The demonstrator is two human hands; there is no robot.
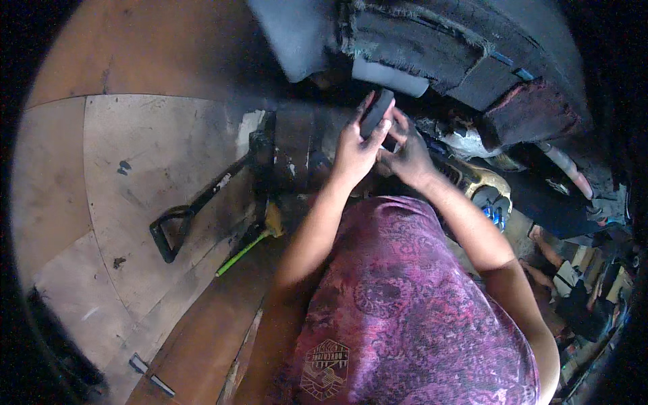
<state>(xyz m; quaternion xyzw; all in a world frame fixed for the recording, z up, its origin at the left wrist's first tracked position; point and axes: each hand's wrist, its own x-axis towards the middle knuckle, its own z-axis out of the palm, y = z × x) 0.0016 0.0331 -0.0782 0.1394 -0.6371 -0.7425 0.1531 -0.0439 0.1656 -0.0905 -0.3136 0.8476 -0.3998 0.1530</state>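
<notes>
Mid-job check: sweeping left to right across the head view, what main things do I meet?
Black looped handle, green stick, left hand holding a dark block, right hand, dark red cloth.

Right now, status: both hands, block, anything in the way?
Left hand gripping dark block. Right hand close beside it. Frayed dark fabric beyond, not covering block.

FLOOR: pale board panels (152,138), dark-stained | LEFT: black D-handled tool (208,194), angled across panels; green-handled tool (243,253), yellowish head, near it | LOWER LEFT: narrow light-coloured strip (162,386) | RIGHT: dark footwear (489,201) with blue parts | UPPER RIGHT: dark red cloth (533,111) beside dark fabric (412,42), edge frayed
</notes>
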